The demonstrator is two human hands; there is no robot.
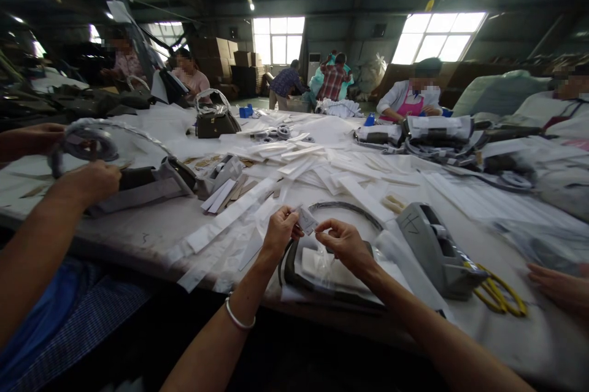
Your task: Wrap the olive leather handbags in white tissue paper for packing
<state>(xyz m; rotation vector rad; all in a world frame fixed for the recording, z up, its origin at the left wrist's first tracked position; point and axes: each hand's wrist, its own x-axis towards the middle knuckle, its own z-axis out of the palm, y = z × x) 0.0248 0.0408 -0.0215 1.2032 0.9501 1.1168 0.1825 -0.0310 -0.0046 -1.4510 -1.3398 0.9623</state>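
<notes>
My left hand (281, 231), with a light bangle (239, 316) on the wrist, pinches a small, flat, pale packet (307, 221) by its left side. My right hand (343, 243) closes thumb and forefinger at the packet's lower right corner. Below both hands, a dark handbag (289, 266) lies on the table near its front edge, partly covered with white sheet and clear plastic. Its wrapped handle (352, 207) curves behind my hands. What is printed on the packet is too small to read.
A grey tape dispenser (426, 251) and yellow-handled scissors (501, 294) sit to the right. White strips (294, 162) cover the table's middle. At left, a co-worker's hands (87, 183) handle another wrapped bag (151, 189); another person's hand (556, 284) reaches in from the right.
</notes>
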